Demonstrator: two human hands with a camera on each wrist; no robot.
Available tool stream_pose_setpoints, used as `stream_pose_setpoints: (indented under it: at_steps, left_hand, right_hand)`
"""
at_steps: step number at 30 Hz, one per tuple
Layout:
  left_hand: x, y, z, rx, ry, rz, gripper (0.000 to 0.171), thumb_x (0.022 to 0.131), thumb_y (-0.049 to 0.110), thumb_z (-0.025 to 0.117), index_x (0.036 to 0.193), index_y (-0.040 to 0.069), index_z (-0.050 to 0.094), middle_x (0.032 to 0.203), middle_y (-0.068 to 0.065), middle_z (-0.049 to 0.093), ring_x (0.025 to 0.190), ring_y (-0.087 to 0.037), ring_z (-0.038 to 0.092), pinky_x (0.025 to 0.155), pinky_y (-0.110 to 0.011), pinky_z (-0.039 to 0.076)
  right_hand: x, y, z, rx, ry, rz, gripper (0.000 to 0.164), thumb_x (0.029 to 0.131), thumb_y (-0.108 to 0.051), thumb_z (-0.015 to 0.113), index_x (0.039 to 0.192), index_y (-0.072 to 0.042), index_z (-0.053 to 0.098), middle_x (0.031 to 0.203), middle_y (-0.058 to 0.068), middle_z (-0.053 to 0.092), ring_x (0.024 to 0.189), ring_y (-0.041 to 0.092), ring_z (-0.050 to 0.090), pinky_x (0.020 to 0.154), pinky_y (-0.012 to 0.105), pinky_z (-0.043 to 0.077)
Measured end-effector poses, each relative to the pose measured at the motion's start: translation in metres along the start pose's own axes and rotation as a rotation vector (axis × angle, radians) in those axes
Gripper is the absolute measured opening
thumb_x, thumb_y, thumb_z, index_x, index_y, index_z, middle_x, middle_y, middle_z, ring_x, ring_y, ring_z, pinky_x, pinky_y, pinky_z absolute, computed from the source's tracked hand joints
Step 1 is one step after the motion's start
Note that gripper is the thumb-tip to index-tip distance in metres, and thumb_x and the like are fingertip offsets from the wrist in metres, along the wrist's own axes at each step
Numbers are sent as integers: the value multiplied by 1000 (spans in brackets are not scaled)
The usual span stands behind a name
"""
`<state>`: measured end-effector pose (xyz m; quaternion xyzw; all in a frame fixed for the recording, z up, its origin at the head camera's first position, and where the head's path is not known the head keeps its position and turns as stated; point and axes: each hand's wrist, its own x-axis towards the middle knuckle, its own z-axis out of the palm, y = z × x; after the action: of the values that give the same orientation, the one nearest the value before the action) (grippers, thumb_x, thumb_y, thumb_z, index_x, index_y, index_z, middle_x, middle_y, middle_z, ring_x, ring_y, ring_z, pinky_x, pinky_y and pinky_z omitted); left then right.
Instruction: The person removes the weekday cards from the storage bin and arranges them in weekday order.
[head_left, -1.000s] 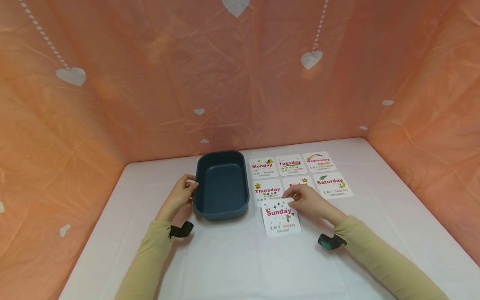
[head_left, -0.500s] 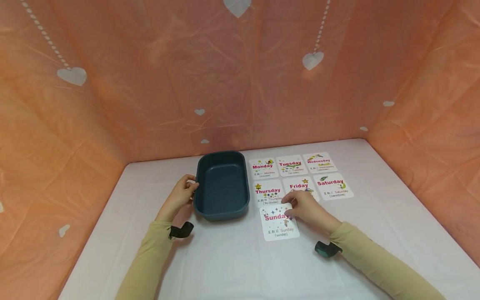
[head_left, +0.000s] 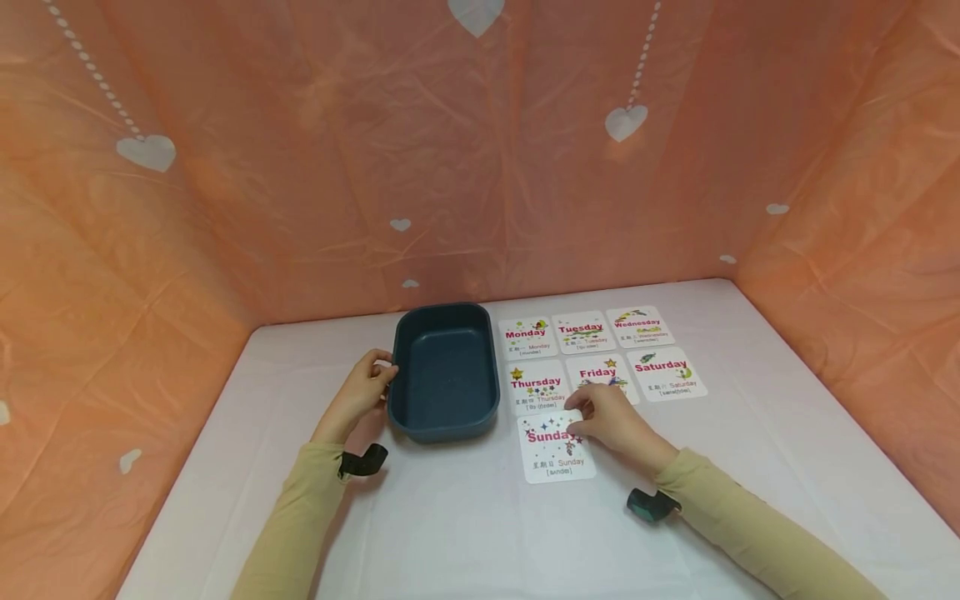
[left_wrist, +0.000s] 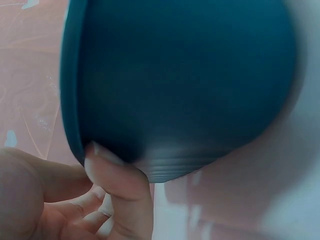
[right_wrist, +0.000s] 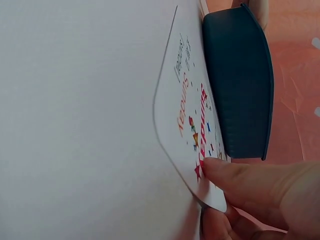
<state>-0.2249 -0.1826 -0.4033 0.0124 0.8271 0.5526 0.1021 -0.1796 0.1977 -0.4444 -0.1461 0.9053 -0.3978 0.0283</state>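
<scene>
My right hand (head_left: 615, 421) pinches the upper right corner of the white Sunday card (head_left: 553, 462), thumb on its printed face and fingers beneath it. The card (right_wrist: 186, 107) lies close to the tabletop just below the Thursday card (head_left: 536, 390). On the other side, my left hand (head_left: 362, 390) grips the left rim of a dark blue rectangular bin (head_left: 444, 375). The left wrist view shows the thumb (left_wrist: 117, 175) against the bin's wall (left_wrist: 190, 75). Nothing lies inside the bin in the head view. The Friday card (head_left: 597, 373) is partly covered by the right hand.
Right of the bin, Monday (head_left: 527, 336), Tuesday (head_left: 583, 332) and Wednesday (head_left: 640, 325) cards form the back row. The Saturday card (head_left: 665, 375) lies beside Friday. A white cloth covers the table (head_left: 450, 525); an orange curtain with hearts (head_left: 450, 150) surrounds it.
My right hand has drawn the Sunday card slightly left and toward me, off the Thursday card's lower part, uncovering more of Friday. The left hand and bin have stayed in place.
</scene>
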Motion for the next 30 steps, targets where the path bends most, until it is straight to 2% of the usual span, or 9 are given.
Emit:
stream_pose_setpoints:
  at_steps: [6, 12, 18, 24, 27, 30]
  left_hand:
    - [-2, -1, 0, 7, 11, 2, 30, 102, 9, 44, 127, -5, 38, 83, -15, 51, 57, -15, 48, 47, -29, 41]
    - [2, -1, 1, 24, 30, 27, 29, 102, 10, 45, 127, -5, 40, 82, -15, 51, 58, -15, 49, 45, -29, 41]
    - [4, -2, 2, 41, 17, 10, 28, 102, 10, 45, 126, -3, 41, 75, -8, 48, 59, -15, 49, 48, -29, 42]
    - [4, -4, 4, 30, 22, 21, 27, 102, 12, 45, 125, -2, 41, 75, -8, 47, 57, -16, 49, 47, -29, 41]
    - [2, -7, 4, 33, 17, 30, 28, 102, 12, 45, 126, -2, 41, 77, -9, 49, 56, -16, 48, 47, -29, 41]
    - [0, -10, 2, 63, 10, 57, 30, 103, 16, 43, 128, -2, 42, 81, -11, 51, 58, -17, 50, 49, -30, 43]
  right_hand:
    - [-1, -1, 0, -5, -5, 10, 27, 69, -1, 82, 93, 0, 70, 76, 2, 59, 68, 14, 51, 61, 26, 45]
    - [-1, 1, 0, -7, 5, -9, 24, 69, -2, 82, 91, -3, 71, 82, 1, 61, 74, 15, 51, 67, 28, 45]
    - [-2, 2, 0, -10, -6, 7, 24, 70, -3, 82, 91, -3, 71, 82, 1, 61, 75, 15, 52, 68, 29, 46]
    - [-2, 4, 0, 1, 1, -1, 26, 69, -3, 82, 93, -3, 70, 83, 1, 62, 75, 14, 53, 68, 29, 47]
    - [-3, 5, -6, 38, -4, 12, 30, 71, -6, 82, 98, -2, 69, 88, 3, 63, 77, 15, 55, 69, 29, 48]
    - [-3, 6, -22, 67, 22, 12, 31, 78, -9, 78, 105, 0, 67, 97, 9, 65, 82, 20, 60, 73, 33, 51]
